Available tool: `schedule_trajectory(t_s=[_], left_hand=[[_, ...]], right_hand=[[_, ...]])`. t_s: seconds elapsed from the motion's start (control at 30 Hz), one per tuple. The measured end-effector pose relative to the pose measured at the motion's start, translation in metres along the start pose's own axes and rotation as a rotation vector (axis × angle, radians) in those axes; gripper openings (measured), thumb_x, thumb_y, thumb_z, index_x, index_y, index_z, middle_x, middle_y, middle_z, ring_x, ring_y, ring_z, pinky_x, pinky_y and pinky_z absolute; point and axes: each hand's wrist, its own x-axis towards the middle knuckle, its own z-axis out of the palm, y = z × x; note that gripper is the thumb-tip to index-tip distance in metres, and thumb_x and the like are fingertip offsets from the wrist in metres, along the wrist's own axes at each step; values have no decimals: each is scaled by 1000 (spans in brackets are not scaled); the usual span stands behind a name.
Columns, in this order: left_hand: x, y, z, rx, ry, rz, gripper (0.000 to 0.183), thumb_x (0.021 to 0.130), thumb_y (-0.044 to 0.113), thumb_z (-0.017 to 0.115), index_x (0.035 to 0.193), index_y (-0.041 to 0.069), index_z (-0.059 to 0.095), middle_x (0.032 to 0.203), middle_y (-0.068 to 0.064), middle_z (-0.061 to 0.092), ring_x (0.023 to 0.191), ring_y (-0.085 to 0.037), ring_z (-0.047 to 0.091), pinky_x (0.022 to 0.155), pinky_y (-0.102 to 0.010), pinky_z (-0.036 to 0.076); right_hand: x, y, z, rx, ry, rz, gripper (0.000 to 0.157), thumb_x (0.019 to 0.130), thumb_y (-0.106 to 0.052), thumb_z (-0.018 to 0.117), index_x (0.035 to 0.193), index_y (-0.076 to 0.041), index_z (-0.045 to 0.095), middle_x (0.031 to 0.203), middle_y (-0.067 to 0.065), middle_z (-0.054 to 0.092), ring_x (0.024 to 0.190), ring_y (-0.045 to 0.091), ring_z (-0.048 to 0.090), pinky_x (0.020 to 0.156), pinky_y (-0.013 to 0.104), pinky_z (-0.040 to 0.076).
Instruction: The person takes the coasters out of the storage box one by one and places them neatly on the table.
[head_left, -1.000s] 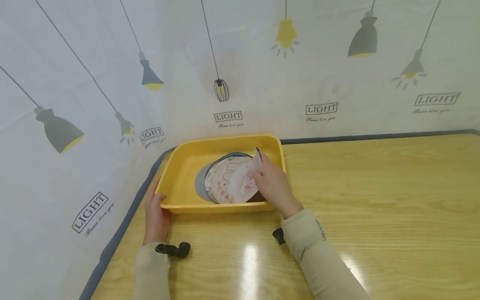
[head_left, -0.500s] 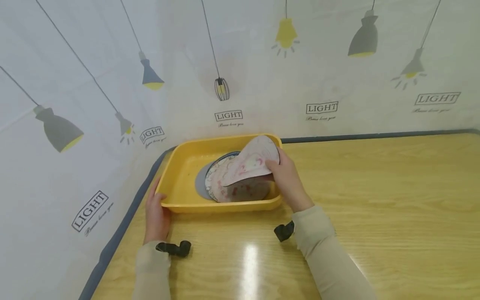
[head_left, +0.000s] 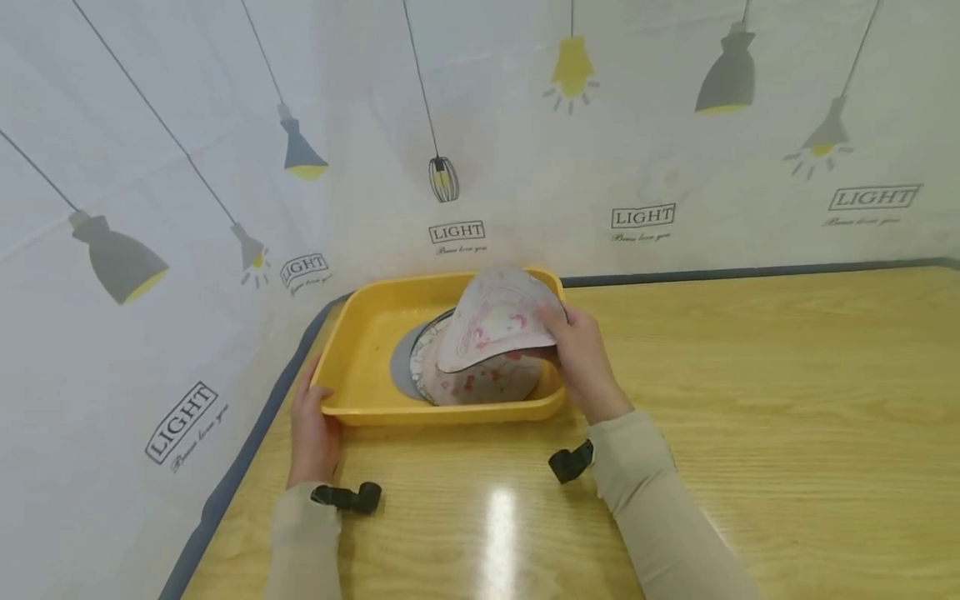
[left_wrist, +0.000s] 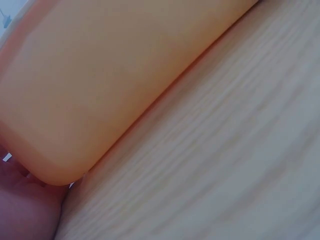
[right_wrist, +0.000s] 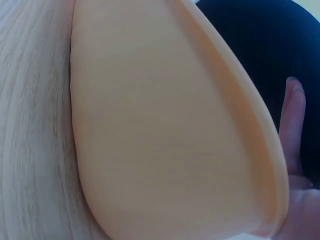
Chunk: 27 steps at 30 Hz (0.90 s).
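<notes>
My right hand [head_left: 591, 367] pinches a thin round mouse pad [head_left: 498, 317] with a pink print, thumb on top and fingers beneath. It is tilted over the right part of a yellow plastic tray [head_left: 442, 416]; its black underside [right_wrist: 250, 45] fills the upper right of the right wrist view. Beneath it in the tray lie other round pads: a cream one with pink and red figures [head_left: 491, 382], partly covered, and a grey one [head_left: 402, 362] showing at the left. My left hand [head_left: 312, 425] holds the tray's front left corner, thumb at the rim, most fingers hidden behind the wall.
The tray stands on a wooden table [head_left: 750, 417] in the corner against a cloth [head_left: 525, 183] printed with lamps. Dark trim [head_left: 750, 273] runs along the table's back edge. Black camera mounts [head_left: 367, 498] sit on both wrists.
My right hand has lifted the pink mouse pad off the pile and shifted slightly right, turning the pad more face-up and exposing the pad below. The left hand and tray have stayed put.
</notes>
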Motion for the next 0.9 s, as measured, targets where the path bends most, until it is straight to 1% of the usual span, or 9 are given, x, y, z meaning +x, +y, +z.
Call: schedule_trajectory(t_s=[0.07, 0.17, 0.3, 0.4, 0.5, 0.63, 0.77, 0.83, 0.9], left_hand=[[0, 0, -1, -2, 2, 2, 59, 83, -4, 27, 138, 16, 35, 137, -5, 34, 119, -29, 34, 86, -31, 38], [1, 1, 0, -8, -6, 4, 59, 83, -4, 27, 138, 16, 35, 137, -5, 34, 120, -29, 34, 87, -31, 38], [0, 1, 1, -5, -8, 2, 60, 82, -5, 27, 137, 16, 36, 137, -5, 34, 119, -30, 34, 85, -32, 38], [-1, 1, 2, 1, -3, -3, 60, 82, -5, 27, 137, 16, 36, 137, -4, 34, 118, -30, 35, 83, -31, 40], [-1, 1, 1, 2, -5, -16, 60, 81, -4, 27, 138, 17, 35, 138, -4, 33, 117, -28, 36, 83, -30, 40], [-1, 0, 0, -1, 2, -29, 60, 82, -4, 28, 137, 18, 36, 138, -5, 33, 117, -28, 36, 83, -29, 40], [-2, -1, -2, -8, 9, -18, 60, 81, -5, 27, 136, 16, 37, 137, -6, 34, 117, -29, 35, 83, -30, 40], [-2, -1, -3, -11, -1, -11, 60, 81, -5, 27, 137, 16, 36, 138, -6, 34, 118, -30, 35, 84, -30, 40], [-1, 0, -3, -18, -10, -1, 60, 82, -5, 27, 137, 15, 36, 138, -6, 34, 119, -31, 34, 86, -31, 39]], right_hand=[[0, 0, -1, 30, -30, -13, 47, 91, -33, 47, 128, -4, 45, 106, 17, 53, 81, 17, 61, 72, 32, 49], [1, 1, -1, 32, -62, -50, 48, 89, -37, 47, 127, -8, 46, 109, 19, 53, 81, 19, 61, 74, 37, 48], [1, 1, -2, 56, -72, -78, 48, 88, -38, 48, 128, -10, 47, 109, 22, 53, 78, 22, 63, 76, 44, 46], [0, 2, -4, 116, -49, -91, 49, 88, -40, 47, 128, -10, 47, 107, 19, 54, 78, 21, 62, 73, 42, 48], [0, 3, -6, 182, -20, -119, 49, 89, -41, 45, 128, -11, 47, 106, 15, 55, 80, 19, 61, 69, 35, 50], [-1, 5, -9, 264, -24, -139, 48, 90, -39, 44, 128, -11, 47, 105, 13, 56, 81, 19, 61, 69, 33, 50], [-3, 5, -12, 327, -36, -132, 47, 90, -38, 44, 130, -12, 44, 108, 11, 56, 82, 18, 61, 71, 34, 50], [-2, 4, -14, 351, -18, -138, 47, 90, -39, 44, 131, -13, 43, 109, 10, 56, 81, 16, 60, 69, 32, 50], [-1, 4, -17, 368, 8, -142, 47, 91, -39, 43, 130, -13, 43, 106, 9, 57, 77, 15, 60, 65, 30, 50]])
